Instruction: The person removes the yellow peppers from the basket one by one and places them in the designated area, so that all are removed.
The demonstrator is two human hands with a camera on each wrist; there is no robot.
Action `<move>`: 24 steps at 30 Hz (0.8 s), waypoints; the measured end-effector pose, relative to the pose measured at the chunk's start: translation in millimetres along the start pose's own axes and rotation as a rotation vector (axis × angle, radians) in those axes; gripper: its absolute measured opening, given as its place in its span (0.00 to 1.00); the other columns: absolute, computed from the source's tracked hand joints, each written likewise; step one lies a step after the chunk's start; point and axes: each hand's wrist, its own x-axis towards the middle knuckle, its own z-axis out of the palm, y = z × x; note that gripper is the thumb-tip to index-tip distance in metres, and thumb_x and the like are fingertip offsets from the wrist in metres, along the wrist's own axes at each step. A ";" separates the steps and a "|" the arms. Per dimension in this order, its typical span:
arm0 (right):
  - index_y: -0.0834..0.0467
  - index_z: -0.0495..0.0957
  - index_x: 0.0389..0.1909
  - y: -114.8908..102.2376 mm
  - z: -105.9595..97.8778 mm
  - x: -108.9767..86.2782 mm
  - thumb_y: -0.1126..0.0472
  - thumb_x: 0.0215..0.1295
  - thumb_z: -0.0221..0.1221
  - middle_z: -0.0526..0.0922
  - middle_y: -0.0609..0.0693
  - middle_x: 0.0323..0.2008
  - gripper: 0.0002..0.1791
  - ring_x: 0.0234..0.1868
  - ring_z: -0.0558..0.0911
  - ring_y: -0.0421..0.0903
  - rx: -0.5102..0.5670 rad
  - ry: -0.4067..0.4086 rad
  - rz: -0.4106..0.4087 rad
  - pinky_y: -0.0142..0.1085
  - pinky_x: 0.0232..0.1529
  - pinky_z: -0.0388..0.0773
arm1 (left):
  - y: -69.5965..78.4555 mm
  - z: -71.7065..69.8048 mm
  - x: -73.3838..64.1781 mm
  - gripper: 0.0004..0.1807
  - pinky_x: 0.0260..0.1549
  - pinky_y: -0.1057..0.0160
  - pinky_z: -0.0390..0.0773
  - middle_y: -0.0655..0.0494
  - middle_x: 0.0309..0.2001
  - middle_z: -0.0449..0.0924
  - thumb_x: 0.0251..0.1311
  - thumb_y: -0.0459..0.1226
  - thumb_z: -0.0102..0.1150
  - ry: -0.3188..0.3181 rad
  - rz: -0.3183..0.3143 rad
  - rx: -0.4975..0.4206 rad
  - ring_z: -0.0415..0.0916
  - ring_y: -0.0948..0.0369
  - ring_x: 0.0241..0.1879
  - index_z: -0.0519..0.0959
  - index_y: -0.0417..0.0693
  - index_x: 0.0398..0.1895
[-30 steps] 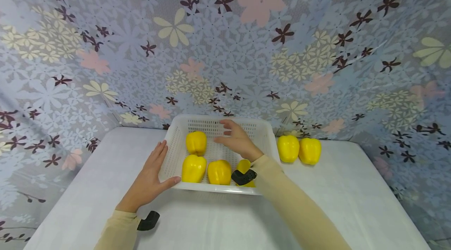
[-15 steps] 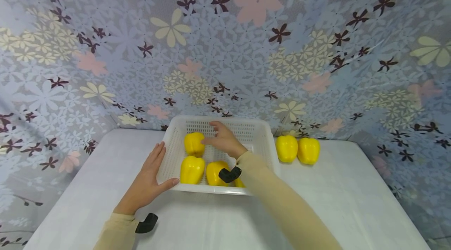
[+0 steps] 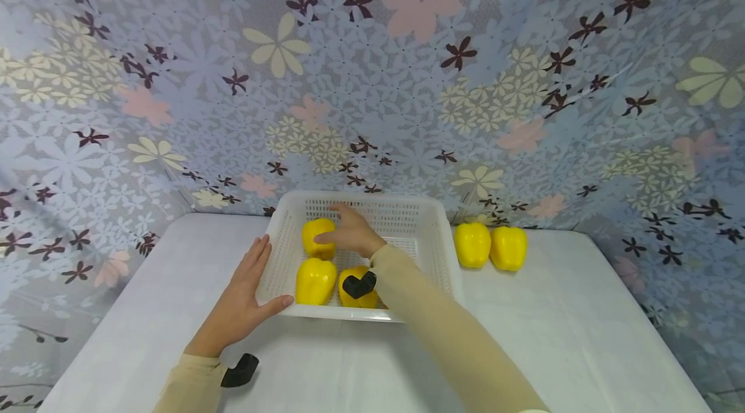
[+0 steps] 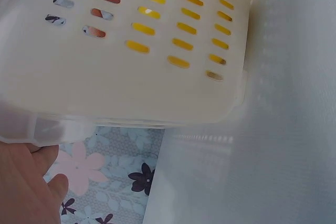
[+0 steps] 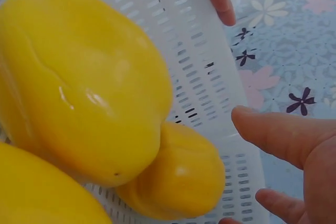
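A yellow pepper (image 3: 317,236) stood at the far left inside a white basket (image 3: 343,314), close to the left wall. The right hand (image 3: 350,232) reached in from the right with thumb and fingers spread apart; the thumb crossed in front of the pepper in the head view, whereas the right wrist view showed a gap between them, and no grip had been made. The left hand (image 3: 235,309) lay along the outside of the left wall, fingers straight, thumb spread to the near left corner. Nearer in the basket were a second pepper (image 3: 316,282), just in front of the first, and a third (image 3: 362,302) to its right, partly hidden by the black wrist camera (image 3: 359,284). Two more, an inner pepper (image 3: 472,245) and an outer pepper (image 3: 509,249), stood on the white table (image 3: 582,322) right of the basket, before a flowered cloth (image 3: 372,77). Likely faults were judged as follows: a thumb closing ahead of the fingers could have rolled the far pepper away; its glossy skin could have slipped from a shallow pinch; the low wrist camera could have knocked the third pepper; and a sideways push could have slid the basket if the left hand braced it too lightly.
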 end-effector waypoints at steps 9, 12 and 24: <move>0.57 0.61 0.75 -1.6 6.9 6.8 0.58 0.58 0.72 0.67 0.59 0.72 0.46 0.70 0.68 0.57 -0.065 -0.011 -0.012 0.51 0.70 0.65 | 1.6 -0.9 0.4 0.56 0.68 0.30 0.52 0.46 0.81 0.39 0.59 0.53 0.68 -0.003 -0.004 0.005 0.37 0.44 0.79 0.47 0.37 0.80; 0.56 0.61 0.76 -1.6 9.2 8.4 0.58 0.58 0.72 0.67 0.58 0.72 0.46 0.69 0.69 0.56 -0.111 -0.015 -0.021 0.50 0.70 0.65 | 1.9 -1.4 0.6 0.56 0.68 0.30 0.52 0.46 0.81 0.39 0.59 0.53 0.68 0.001 0.001 0.003 0.37 0.44 0.79 0.48 0.36 0.80; 0.56 0.61 0.76 6.1 16.3 16.2 0.59 0.58 0.72 0.64 0.54 0.74 0.46 0.73 0.65 0.53 -0.262 -0.033 -0.049 0.47 0.74 0.59 | 1.2 -1.6 0.9 0.56 0.68 0.30 0.52 0.48 0.81 0.39 0.58 0.53 0.68 0.008 0.014 -0.004 0.37 0.45 0.79 0.48 0.36 0.79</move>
